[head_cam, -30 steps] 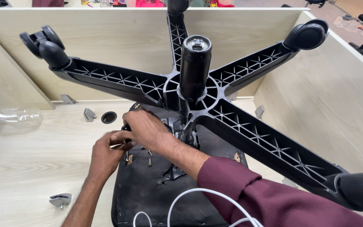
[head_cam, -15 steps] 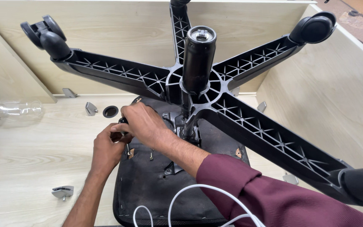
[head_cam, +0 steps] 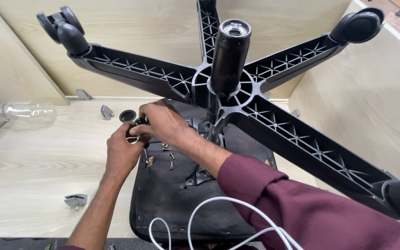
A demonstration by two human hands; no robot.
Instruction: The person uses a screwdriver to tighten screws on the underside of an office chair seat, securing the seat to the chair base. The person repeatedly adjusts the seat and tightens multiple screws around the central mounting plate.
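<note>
An office chair lies upside down on a light wooden desk (head_cam: 28, 162). Its black star base (head_cam: 278, 134) with castors spreads above, and the gas cylinder (head_cam: 229, 55) points toward me. The black underside of the seat (head_cam: 172, 199) faces up. My right hand (head_cam: 163, 122) is closed on a small black knob or handle (head_cam: 140, 121) at the seat's left edge. My left hand (head_cam: 123, 150) is pressed against it from below, fingers curled around a small metal part. Loose screws (head_cam: 168, 155) lie on the seat just right of my hands.
A clear plastic bottle (head_cam: 24, 111) lies at the left. Metal brackets (head_cam: 76, 200) (head_cam: 106, 111) and a round cable hole (head_cam: 127, 115) are on the desk. A white cable (head_cam: 218, 208) loops over the seat's near edge. Partition walls stand at the back, left and right.
The view has shifted slightly, so everything sits a bit higher and to the right. Both hands stay together on the knob at the seat's edge, with small finger movements.
</note>
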